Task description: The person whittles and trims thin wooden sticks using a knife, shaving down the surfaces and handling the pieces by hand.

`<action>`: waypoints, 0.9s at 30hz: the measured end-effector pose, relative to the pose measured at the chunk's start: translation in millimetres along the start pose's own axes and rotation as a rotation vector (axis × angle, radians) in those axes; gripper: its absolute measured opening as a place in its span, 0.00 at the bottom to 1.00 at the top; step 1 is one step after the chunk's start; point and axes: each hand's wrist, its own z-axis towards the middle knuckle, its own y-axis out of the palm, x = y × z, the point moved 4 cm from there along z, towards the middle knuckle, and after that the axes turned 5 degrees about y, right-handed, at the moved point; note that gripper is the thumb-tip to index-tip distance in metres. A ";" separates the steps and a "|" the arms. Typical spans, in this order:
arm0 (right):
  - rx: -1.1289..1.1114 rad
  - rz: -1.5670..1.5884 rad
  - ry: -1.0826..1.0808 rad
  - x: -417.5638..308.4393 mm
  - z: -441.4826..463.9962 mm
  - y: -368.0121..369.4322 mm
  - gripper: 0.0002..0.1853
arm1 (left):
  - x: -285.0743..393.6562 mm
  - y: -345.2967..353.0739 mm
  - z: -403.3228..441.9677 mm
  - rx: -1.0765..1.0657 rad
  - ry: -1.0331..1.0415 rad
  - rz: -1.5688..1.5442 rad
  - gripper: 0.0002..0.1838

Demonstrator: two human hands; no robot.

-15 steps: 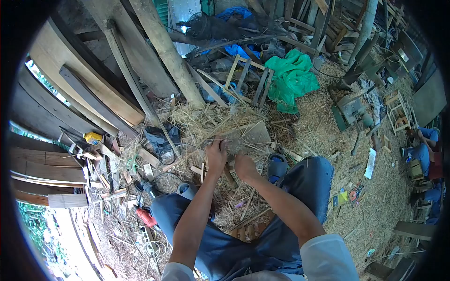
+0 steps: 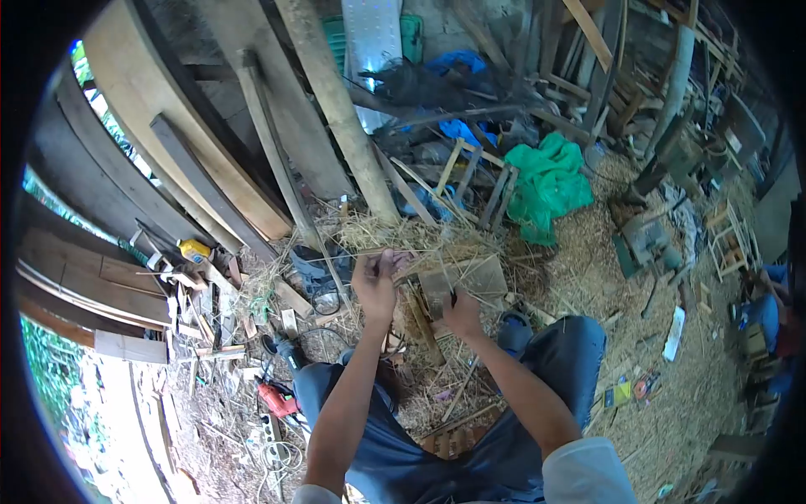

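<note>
while straw and chips litter the floor, the items run, left to right, as follows. planks [image 2: 80, 281]: stacked and leaning at the far side. bottle [image 2: 194, 249]: yellow, among offcuts. drill [image 2: 275, 399]: red, on the floor, unheld. left hand [image 2: 374, 286]: raised, fingers bent narrow, seemingly pinching a strip. strip [image 2: 413, 251]: thin, pale, roughly level, above the straw in front of the person; the piece in hand. stick [image 2: 426, 329]: lying between the knees, touched by neither hand. knife [image 2: 453, 296]: a dark-handled tool, apparently a knife, pointing away from the person; whether it meets the strip cannot be told. right hand [image 2: 461, 315]: fingers curled around the knife handle. block [image 2: 480, 280]: flat-faced, just beyond the right hand. sheet [image 2: 550, 185]: green, crumpled.

progress, as judged: under way; strip already slender, both hands occupied. how much cutting is done or left cannot be told; no finished piece is distinguishable.
</note>
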 end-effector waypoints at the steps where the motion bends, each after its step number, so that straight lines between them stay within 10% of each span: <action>1: 0.082 0.308 -0.024 -12.9 10.7 -7.4 0.16 | 9.4 0.4 -2.2 -0.019 -0.010 -0.025 0.06; 3: 0.165 0.612 -0.066 -37.9 22.4 -32.6 0.17 | 24.1 0.6 -3.7 0.000 0.013 -0.034 0.07; 5: -0.222 1.165 0.017 -103.9 -16.3 -85.8 0.18 | 48.4 7.0 -7.2 -0.016 0.028 -0.117 0.07; 9: -0.234 1.222 -0.095 -141.8 -38.6 -124.5 0.15 | 83.4 9.9 -28.9 -0.163 0.089 -0.113 0.06; 12: -0.277 1.166 -0.180 -146.3 -52.4 -143.8 0.13 | 103.4 7.2 -48.3 -0.440 0.141 0.034 0.09; 16: -0.366 0.825 -0.315 -159.6 -73.8 -160.4 0.09 | 123.2 -1.1 -69.6 -0.563 -0.605 -0.426 0.18; 20: -0.297 0.511 -0.518 -169.0 -90.3 -156.5 0.07 | 144.4 -4.6 -89.7 -0.613 -0.818 -0.479 0.23; 27: 0.174 0.283 -0.735 -188.0 -122.3 -165.3 0.06 | 180.4 6.3 -102.8 -0.303 -0.424 -0.096 0.15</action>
